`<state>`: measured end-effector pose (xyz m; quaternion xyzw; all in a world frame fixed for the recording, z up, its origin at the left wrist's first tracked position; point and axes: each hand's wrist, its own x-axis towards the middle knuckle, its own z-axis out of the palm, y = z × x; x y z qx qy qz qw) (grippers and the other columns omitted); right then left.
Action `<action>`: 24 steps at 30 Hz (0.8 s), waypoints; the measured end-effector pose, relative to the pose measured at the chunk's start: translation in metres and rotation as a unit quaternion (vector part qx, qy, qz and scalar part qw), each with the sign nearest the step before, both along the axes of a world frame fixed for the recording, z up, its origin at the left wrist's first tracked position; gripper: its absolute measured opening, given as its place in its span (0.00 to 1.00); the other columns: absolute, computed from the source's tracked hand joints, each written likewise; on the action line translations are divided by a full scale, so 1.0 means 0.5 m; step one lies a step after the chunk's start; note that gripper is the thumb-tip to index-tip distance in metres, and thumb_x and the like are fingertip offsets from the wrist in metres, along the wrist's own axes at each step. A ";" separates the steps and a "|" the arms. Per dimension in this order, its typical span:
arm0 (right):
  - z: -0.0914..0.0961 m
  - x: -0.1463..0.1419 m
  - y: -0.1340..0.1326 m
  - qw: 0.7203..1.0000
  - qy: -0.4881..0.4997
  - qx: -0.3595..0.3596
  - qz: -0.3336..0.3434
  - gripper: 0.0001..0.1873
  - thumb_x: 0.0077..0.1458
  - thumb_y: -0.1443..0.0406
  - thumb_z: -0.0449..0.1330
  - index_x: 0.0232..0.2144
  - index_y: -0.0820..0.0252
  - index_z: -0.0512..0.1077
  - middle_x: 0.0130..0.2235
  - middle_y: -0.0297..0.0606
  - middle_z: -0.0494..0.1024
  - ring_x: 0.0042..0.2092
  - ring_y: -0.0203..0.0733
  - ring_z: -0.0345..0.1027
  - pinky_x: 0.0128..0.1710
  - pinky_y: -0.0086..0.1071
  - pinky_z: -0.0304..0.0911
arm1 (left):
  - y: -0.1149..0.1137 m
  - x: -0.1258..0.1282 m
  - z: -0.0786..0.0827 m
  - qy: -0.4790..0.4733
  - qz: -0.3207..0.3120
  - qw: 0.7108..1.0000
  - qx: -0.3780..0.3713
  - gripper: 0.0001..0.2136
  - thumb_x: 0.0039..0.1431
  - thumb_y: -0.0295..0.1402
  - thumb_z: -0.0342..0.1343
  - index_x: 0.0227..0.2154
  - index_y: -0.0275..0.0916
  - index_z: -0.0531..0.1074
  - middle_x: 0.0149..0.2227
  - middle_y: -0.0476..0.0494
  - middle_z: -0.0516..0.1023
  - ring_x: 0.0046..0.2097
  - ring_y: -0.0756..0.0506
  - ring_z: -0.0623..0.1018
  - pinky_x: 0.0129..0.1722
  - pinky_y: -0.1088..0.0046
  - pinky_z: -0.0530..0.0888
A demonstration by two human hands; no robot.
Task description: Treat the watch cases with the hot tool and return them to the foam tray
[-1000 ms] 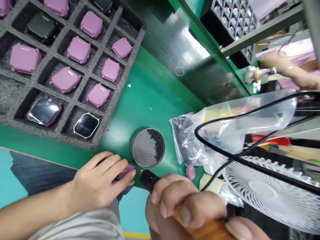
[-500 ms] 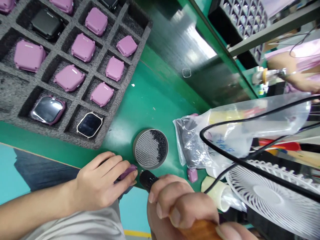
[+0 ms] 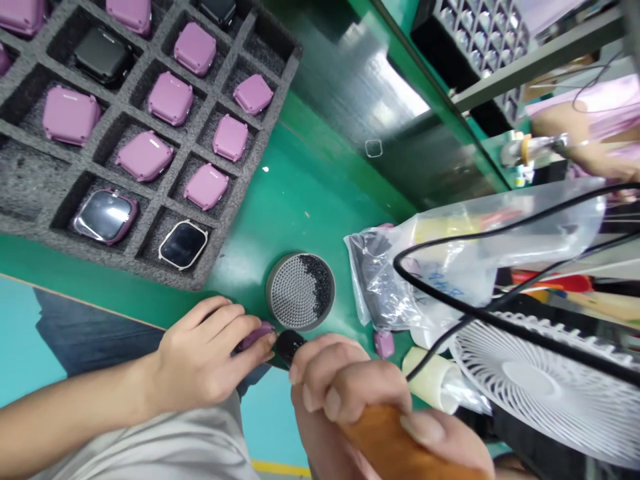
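My left hand is closed around a small purple watch case at the green bench's front edge; the fingers hide much of it. Wrapped in my right hand is an electric screwdriver with an orange-brown body and black nose. Its tip is right by the watch case, but I cannot tell whether they touch. Just beyond both hands sits a round grey screw dish with a dimpled plate and many tiny black screws along its right side.
A grey foam tray with purple and black watch cases fills the upper left. On the right lie a clear plastic bag, a loose purple case, a tape roll, a white fan and a looping black cable. Another person's arm shows behind.
The screwdriver's nose has shifted slightly left and up, closer to the watch case, and more of its orange body shows. My left hand keeps its hold. The view has shifted a little.
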<state>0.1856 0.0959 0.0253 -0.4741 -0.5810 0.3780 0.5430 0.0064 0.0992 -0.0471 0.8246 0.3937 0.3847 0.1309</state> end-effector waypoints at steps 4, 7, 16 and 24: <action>0.016 -0.017 0.022 0.992 0.057 0.106 -0.039 0.14 0.67 0.54 0.57 0.52 0.48 0.69 0.33 0.26 0.71 0.27 0.35 0.68 0.24 0.36 0.69 | -0.002 -0.011 -0.004 0.029 -0.008 0.999 0.013 0.14 0.63 0.32 0.65 0.51 0.41 0.80 0.49 0.44 0.83 0.50 0.42 0.78 0.56 0.57 0.73; 0.033 -0.014 0.035 0.989 0.094 0.082 -0.079 0.16 0.67 0.49 0.56 0.48 0.50 0.71 0.33 0.28 0.72 0.28 0.37 0.68 0.26 0.40 0.69 | -0.004 -0.024 -0.007 0.061 -0.064 0.996 0.013 0.16 0.67 0.29 0.56 0.55 0.39 0.78 0.60 0.42 0.78 0.58 0.39 0.77 0.59 0.54 0.72; 0.007 -0.023 0.043 0.984 0.144 0.086 -0.066 0.39 0.69 0.43 0.26 0.50 0.54 0.70 0.33 0.32 0.69 0.31 0.37 0.66 0.28 0.38 0.66 | -0.004 -0.020 -0.009 0.058 -0.037 0.998 0.016 0.15 0.66 0.34 0.62 0.55 0.39 0.79 0.55 0.42 0.81 0.55 0.40 0.78 0.59 0.55 0.72; 0.008 -0.008 0.044 0.989 0.110 0.095 -0.027 0.26 0.69 0.44 0.46 0.51 0.55 0.69 0.35 0.31 0.70 0.32 0.37 0.68 0.28 0.39 0.68 | 0.000 -0.030 -0.010 0.054 -0.083 0.995 0.013 0.18 0.68 0.27 0.50 0.55 0.34 0.78 0.61 0.38 0.78 0.59 0.36 0.76 0.59 0.51 0.70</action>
